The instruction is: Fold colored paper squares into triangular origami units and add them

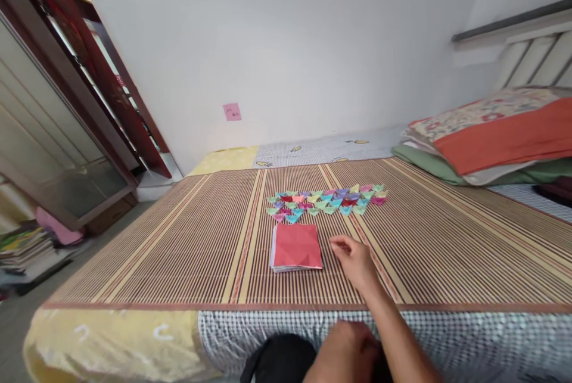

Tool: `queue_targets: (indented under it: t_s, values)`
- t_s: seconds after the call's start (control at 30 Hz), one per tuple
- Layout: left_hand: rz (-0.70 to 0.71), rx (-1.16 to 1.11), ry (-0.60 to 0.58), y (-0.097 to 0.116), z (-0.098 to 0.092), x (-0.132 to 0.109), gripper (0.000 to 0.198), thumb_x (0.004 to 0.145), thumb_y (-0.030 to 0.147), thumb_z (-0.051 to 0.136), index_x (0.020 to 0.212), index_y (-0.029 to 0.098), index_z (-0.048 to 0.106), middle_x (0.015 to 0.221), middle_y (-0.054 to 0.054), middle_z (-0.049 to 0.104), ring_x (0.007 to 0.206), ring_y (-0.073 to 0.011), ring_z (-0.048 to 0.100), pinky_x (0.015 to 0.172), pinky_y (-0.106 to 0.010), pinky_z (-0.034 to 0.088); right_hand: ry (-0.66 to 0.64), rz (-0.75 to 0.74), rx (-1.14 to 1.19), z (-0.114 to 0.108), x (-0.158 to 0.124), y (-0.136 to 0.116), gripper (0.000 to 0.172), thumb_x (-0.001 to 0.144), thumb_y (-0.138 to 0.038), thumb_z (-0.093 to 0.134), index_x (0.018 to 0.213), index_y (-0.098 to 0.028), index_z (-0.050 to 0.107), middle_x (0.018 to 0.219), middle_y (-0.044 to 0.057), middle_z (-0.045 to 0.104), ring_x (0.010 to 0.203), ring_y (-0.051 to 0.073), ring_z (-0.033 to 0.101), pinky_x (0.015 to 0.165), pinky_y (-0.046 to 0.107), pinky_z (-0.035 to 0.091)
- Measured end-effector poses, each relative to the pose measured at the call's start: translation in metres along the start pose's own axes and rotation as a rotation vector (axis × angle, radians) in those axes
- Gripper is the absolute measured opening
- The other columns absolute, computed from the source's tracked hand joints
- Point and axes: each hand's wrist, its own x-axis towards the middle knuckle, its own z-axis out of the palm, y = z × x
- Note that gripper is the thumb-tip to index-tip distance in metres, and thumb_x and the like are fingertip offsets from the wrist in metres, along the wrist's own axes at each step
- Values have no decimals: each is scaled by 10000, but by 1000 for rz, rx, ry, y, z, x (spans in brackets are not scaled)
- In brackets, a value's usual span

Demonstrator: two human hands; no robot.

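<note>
A stack of square paper sheets [297,246] with a creased red sheet on top lies on the striped mat [201,252]. Beyond it, several small folded paper pieces [328,201] in many colours are laid out in rows. Just right of the stack is my right hand [353,257], its thumb and fingertips brought together above the mat; anything between them is too small to see. My left hand [351,341] is low at the mat's near edge, blurred by motion, with its fingers hard to make out.
Folded bedding [500,133] is piled at the back right by the wall. A pink note [232,112] is stuck to the white wall. Books [27,252] stand on the floor at the far left, near a glass-panelled door [58,109].
</note>
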Motion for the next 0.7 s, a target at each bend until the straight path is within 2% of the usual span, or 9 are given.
queue_targets:
  t_s: [0.07,0.13,0.2,0.27,0.33,0.5,0.7]
  values:
    - [-5,76,207,-5,-23,0,233,1034,314,557,1210,210,670,1245,-108,673,1080,-251,667,945,-465,566,54,73,38,-2,0,16,232,1014,-309,645,1186,-156,677,1167,81,712,1008,226,707,894,435,589]
    - [2,156,412,-12,-51,8,309,1076,233,377,1150,210,677,1181,-119,673,1143,-270,637,1064,-512,483,53,114,84,6,-3,24,321,1013,-338,656,1287,-171,639,1280,100,669,1060,242,695,894,448,600]
    - [32,225,527,-21,-78,22,291,1036,158,414,1164,223,667,1219,-126,652,1221,-292,594,1112,-525,432,23,118,132,21,-8,25,334,1011,-337,658,1303,-176,633,1302,103,661,1078,249,691,902,454,600]
    - [62,283,548,-31,-98,36,303,909,66,578,1153,218,674,1222,-112,656,1221,-300,594,1100,-509,449,-4,104,171,36,-16,22,336,1011,-336,659,1305,-175,632,1301,103,660,1080,250,690,904,457,599]
    - [76,326,524,-39,-107,46,365,820,32,663,1142,201,687,1200,-110,669,1168,-302,627,1058,-488,488,-12,91,202,46,-23,19,329,1013,-338,656,1299,-176,635,1297,103,662,1075,247,691,902,454,600]
    - [95,392,480,-54,-108,49,353,831,67,685,1157,199,716,1186,-110,696,1158,-283,648,1049,-447,498,-10,34,251,50,-36,16,292,1013,-339,658,1246,-163,656,1232,91,688,1026,230,703,877,435,605]
    - [97,426,443,-57,-112,50,368,825,163,756,1187,221,724,1197,-98,705,1138,-277,675,1025,-420,517,57,6,272,48,-38,7,259,946,-329,648,1136,-166,716,1066,99,756,915,239,738,804,400,620]
